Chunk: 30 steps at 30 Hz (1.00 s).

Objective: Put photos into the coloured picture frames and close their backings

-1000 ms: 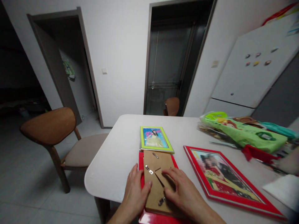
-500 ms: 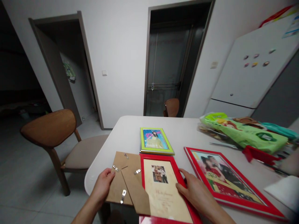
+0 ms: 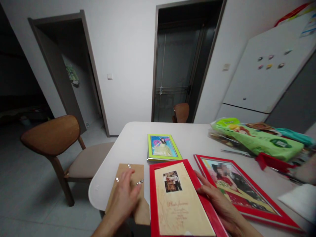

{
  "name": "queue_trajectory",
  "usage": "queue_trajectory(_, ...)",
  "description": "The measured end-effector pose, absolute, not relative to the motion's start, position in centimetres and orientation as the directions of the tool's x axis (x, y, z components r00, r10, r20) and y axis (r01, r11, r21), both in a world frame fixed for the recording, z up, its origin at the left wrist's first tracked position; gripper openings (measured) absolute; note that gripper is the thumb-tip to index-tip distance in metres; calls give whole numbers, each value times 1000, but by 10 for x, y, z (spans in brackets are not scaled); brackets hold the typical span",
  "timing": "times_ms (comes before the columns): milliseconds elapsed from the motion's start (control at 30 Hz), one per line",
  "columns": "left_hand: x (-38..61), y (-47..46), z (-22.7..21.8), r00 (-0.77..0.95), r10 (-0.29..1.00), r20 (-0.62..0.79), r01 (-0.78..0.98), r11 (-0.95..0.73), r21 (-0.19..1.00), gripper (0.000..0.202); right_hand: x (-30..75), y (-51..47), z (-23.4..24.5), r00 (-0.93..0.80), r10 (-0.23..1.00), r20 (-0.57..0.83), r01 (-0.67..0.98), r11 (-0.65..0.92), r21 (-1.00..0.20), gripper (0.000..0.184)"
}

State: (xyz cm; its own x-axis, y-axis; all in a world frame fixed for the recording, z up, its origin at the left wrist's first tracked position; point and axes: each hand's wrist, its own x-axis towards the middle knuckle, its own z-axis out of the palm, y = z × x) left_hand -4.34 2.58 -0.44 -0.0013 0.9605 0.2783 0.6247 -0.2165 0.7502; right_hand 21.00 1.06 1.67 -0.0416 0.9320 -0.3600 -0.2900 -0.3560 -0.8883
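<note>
My right hand [image 3: 217, 200] grips the right side of a red picture frame [image 3: 154, 197], raised and tilted at the table's near side. Inside it shows a cream paper insert [image 3: 182, 207] with a small photo and printed lettering. My left hand [image 3: 124, 192] rests over a brown backing board [image 3: 140, 194], fingers spread; the hand hides much of the board. Metal turn clips [image 3: 140, 181] show near the board's edges. Beyond the red frame lies a smaller lime-green photo frame [image 3: 164, 148]. On the right, another red framed photo [image 3: 239, 191] lies flat.
A green packet [image 3: 266, 141], a red plastic object [image 3: 274, 164] and white paper [image 3: 300, 202] lie at the right of the white table [image 3: 195, 135]. A wooden chair [image 3: 54, 135] stands at the left. Behind are a doorway and a white fridge [image 3: 266, 79].
The red frame has lifted and tilted away from the backing board, held by my right hand. My left hand has moved from the board's left edge to lie over it with fingers spread.
</note>
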Motion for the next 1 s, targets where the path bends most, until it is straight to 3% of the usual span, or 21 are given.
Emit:
queue_trajectory(133, 44, 9, 13, 231, 954, 192, 419, -275, 865, 61, 198, 9, 35, -45, 943, -331, -347, -325, -880, 92)
queue_trajectory(267, 88, 15, 25, 251, 953, 171, 409, -265, 874, 70, 198, 12, 36, 7, 969, -248, -222, -240, -945, 93)
queue_trajectory(433, 53, 33, 42, 148, 966, 214, 292, -249, 923, 61, 215, 22, 12, 129, 983, -130, 230, -157, -961, 78)
queue_trajectory(500, 25, 38, 44, 84, 982, 169, 221, -184, 958, 56, 224, 28, 1, 167, 984, -55, 458, -127, -880, 69)
queue_trajectory(600, -16, 44, 33, 56, 996, 66, 94, -71, 993, 57, 234, 36, -14, 179, 982, 61, 741, -94, -665, 58)
queue_trajectory(667, -38, 46, 16, 47, 999, 4, 146, -11, 989, 58, 237, 40, -22, 158, 982, 105, 835, -76, -545, 54)
queue_trajectory(767, -56, 46, -13, 6, 1000, -26, 362, 22, 932, 58, 239, 42, -33, 109, 980, 169, 902, -26, -431, 47)
queue_trajectory(1000, -63, 48, -33, -18, 997, 72, 592, -47, 804, 55, 240, 41, -38, 50, 968, 246, 947, 33, -319, 35)
